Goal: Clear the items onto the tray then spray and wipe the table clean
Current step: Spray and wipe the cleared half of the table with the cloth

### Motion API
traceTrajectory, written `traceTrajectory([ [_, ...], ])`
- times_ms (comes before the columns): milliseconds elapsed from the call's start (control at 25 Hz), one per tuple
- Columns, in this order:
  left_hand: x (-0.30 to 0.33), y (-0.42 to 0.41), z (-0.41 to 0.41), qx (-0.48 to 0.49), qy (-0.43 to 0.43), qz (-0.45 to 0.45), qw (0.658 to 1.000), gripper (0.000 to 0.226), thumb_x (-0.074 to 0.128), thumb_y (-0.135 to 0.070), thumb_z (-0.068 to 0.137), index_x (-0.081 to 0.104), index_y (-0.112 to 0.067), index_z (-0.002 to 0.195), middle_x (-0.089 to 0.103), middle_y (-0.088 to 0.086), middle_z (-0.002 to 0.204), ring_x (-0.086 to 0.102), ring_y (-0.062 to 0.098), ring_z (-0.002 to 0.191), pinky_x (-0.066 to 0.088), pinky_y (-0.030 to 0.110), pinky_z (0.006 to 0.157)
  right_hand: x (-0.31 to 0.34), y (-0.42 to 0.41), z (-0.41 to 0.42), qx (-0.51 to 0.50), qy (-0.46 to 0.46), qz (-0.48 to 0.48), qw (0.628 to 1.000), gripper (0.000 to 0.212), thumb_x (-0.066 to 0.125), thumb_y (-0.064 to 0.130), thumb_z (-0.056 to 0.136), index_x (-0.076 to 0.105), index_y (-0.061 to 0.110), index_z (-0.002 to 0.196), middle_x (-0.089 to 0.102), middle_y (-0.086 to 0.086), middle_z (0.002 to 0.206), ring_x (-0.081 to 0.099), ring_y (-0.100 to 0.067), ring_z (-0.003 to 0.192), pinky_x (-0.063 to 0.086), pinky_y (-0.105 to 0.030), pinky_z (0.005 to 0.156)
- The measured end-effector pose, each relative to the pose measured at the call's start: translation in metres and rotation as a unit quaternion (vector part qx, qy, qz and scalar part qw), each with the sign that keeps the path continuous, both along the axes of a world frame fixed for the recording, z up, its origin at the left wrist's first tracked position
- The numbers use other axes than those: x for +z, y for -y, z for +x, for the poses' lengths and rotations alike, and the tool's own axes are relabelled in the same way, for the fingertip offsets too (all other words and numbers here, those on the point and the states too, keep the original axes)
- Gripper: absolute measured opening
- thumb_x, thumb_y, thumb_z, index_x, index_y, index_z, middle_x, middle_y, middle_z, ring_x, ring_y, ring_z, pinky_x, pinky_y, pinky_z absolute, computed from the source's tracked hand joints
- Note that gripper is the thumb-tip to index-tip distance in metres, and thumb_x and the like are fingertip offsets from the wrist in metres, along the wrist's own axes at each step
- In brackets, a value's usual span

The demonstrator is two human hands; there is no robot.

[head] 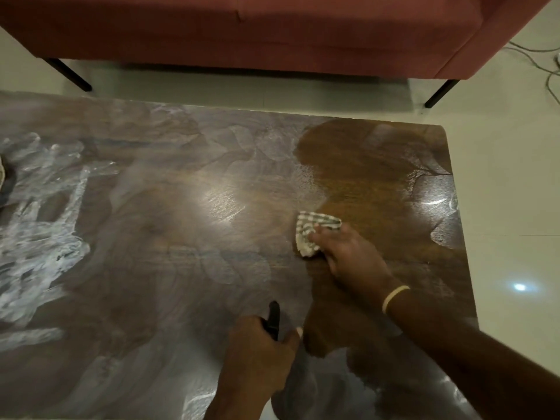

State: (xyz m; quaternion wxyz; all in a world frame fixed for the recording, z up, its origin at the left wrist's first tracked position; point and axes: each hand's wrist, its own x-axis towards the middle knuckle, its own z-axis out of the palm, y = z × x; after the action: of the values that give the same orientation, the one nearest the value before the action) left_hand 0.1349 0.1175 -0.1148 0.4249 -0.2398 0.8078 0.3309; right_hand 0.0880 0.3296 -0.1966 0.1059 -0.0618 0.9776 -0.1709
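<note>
The dark wooden table (181, 237) fills most of the view, smeared with whitish streaks on its left half and wet and glossy on its right. My right hand (348, 253) presses a striped green-and-white cloth (312, 231) flat onto the right part of the tabletop. My left hand (260, 356) grips a black spray trigger (272, 319) near the front edge; the bottle under the hand is hidden.
A red sofa (272, 31) on black legs stands behind the table across a strip of pale floor. Cables (545, 62) lie on the floor at the far right. A dark object (6, 183) is cut off at the left edge.
</note>
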Motion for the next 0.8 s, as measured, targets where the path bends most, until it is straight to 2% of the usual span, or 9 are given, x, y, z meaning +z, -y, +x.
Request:
traceTrajectory([
  [120, 0.0, 0.013, -0.004, 0.033, 0.017, 0.001, 0.999, 0.032, 0.077, -0.04, 0.076, 0.058, -0.015, 0.082, 0.065, 0.005, 0.069, 0.066, 0.017, 0.047, 0.059, 0.029, 0.048, -0.008, 0.0, -0.047, -0.161, -0.028, 0.0, 0.987, 0.044, 0.058, 0.01, 0.093, 0.059, 0.022, 0.136, 0.058, -0.013, 0.134, 0.053, -0.036, 0.115, 0.051, -0.046, 0.093],
  [240, 0.003, 0.021, -0.007, 0.079, 0.002, 0.015, 0.997, 0.03, 0.078, -0.034, 0.077, 0.058, -0.013, 0.075, 0.06, 0.003, 0.056, 0.055, 0.009, 0.032, 0.044, 0.017, 0.033, -0.013, 0.021, -0.055, -0.198, -0.03, -0.011, 0.98, 0.044, 0.058, 0.009, 0.092, 0.06, 0.02, 0.134, 0.058, -0.013, 0.136, 0.05, -0.036, 0.12, 0.049, -0.047, 0.098],
  [360, 0.008, 0.025, -0.007, 0.074, -0.005, 0.025, 0.997, 0.03, 0.08, -0.036, 0.075, 0.06, -0.013, 0.075, 0.062, 0.003, 0.057, 0.06, 0.012, 0.037, 0.052, 0.022, 0.04, -0.011, 0.051, 0.008, 0.022, -0.014, -0.025, 0.999, 0.048, 0.064, 0.016, 0.091, 0.055, 0.024, 0.137, 0.054, -0.006, 0.143, 0.05, -0.028, 0.124, 0.053, -0.045, 0.094],
  [440, 0.009, 0.03, -0.008, 0.071, -0.007, 0.029, 0.997, 0.027, 0.08, -0.034, 0.074, 0.062, -0.013, 0.072, 0.064, 0.003, 0.056, 0.063, 0.017, 0.041, 0.058, 0.028, 0.046, -0.011, 0.045, 0.039, 0.215, -0.021, -0.016, 0.976, 0.052, 0.074, 0.021, 0.084, 0.056, 0.026, 0.133, 0.058, -0.003, 0.138, 0.056, -0.025, 0.115, 0.057, -0.038, 0.078],
  [480, 0.009, 0.032, -0.009, 0.075, -0.004, 0.032, 0.997, 0.026, 0.081, -0.032, 0.074, 0.062, -0.013, 0.071, 0.063, 0.003, 0.054, 0.062, 0.017, 0.04, 0.057, 0.028, 0.045, -0.012, 0.033, 0.032, 0.22, -0.027, -0.005, 0.975, 0.051, 0.073, 0.021, 0.083, 0.058, 0.027, 0.131, 0.061, -0.003, 0.135, 0.058, -0.025, 0.112, 0.056, -0.037, 0.077],
  [560, 0.005, 0.038, -0.007, 0.079, -0.005, 0.031, 0.996, 0.027, 0.082, -0.031, 0.073, 0.062, -0.013, 0.072, 0.063, 0.004, 0.056, 0.063, 0.019, 0.044, 0.059, 0.031, 0.048, -0.014, 0.013, -0.002, -0.008, -0.005, -0.004, 1.0, 0.046, 0.063, 0.014, 0.088, 0.059, 0.028, 0.132, 0.06, -0.007, 0.135, 0.055, -0.029, 0.117, 0.052, -0.041, 0.091],
  [640, 0.002, 0.043, -0.004, 0.074, -0.018, 0.028, 0.997, 0.027, 0.082, -0.034, 0.071, 0.063, -0.016, 0.073, 0.065, 0.005, 0.064, 0.068, 0.022, 0.055, 0.061, 0.038, 0.057, -0.019, 0.031, -0.013, -0.227, 0.012, -0.038, 0.973, 0.045, 0.057, 0.011, 0.093, 0.058, 0.024, 0.135, 0.055, -0.014, 0.138, 0.051, -0.032, 0.12, 0.048, -0.045, 0.1],
  [720, 0.002, 0.045, -0.001, 0.055, -0.03, 0.021, 0.998, 0.026, 0.082, -0.036, 0.069, 0.064, -0.017, 0.069, 0.068, 0.004, 0.064, 0.069, 0.021, 0.057, 0.061, 0.039, 0.059, -0.019, 0.087, 0.026, -0.099, 0.027, -0.058, 0.993, 0.044, 0.056, 0.012, 0.095, 0.055, 0.022, 0.138, 0.05, -0.012, 0.143, 0.049, -0.03, 0.125, 0.048, -0.047, 0.101],
  [800, 0.003, 0.049, 0.002, 0.054, -0.041, 0.011, 0.998, 0.025, 0.08, -0.034, 0.068, 0.065, -0.016, 0.062, 0.068, 0.001, 0.059, 0.067, 0.017, 0.055, 0.059, 0.034, 0.057, -0.017, 0.112, 0.086, 0.18, 0.01, -0.064, 0.981, 0.044, 0.057, 0.016, 0.092, 0.055, 0.025, 0.135, 0.052, -0.004, 0.144, 0.05, -0.024, 0.124, 0.053, -0.043, 0.094],
])
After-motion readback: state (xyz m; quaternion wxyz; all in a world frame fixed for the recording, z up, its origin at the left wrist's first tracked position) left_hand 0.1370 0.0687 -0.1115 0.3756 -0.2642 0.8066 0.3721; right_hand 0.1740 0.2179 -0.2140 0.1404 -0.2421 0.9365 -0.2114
